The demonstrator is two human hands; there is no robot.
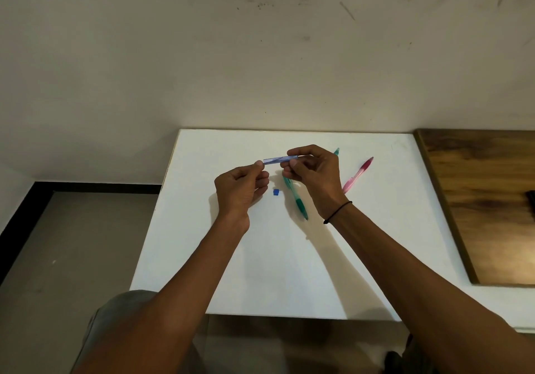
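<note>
Both hands are working above the white counter (260,272), raised a little off its surface. The left hand (240,189) is pinching the left end of a translucent blue pen barrel (280,159), its fingers (258,165) narrowed tightly on the tip, the remaining ones curled under the palm. The right hand (314,176) is gripping the opposite end, its fingers (292,153) curling over the barrel from above with the thumb pressing from below. The barrel is lying almost level between the two hands, tilting slightly upward to the right, over the far middle of the counter. A small blue piece (276,192) is sitting on the counter just below the barrel, between the two hands and apart from both. A green pen (299,202) is lying on the counter beside it, running diagonally, its middle hidden by the right hand. A pink pen (357,175) is lying farther right, angled, well apart from the green one. A thin black band (337,212) is circling the right wrist. A dark wooden surface (477,200) is adjoining the counter on the right.
</note>
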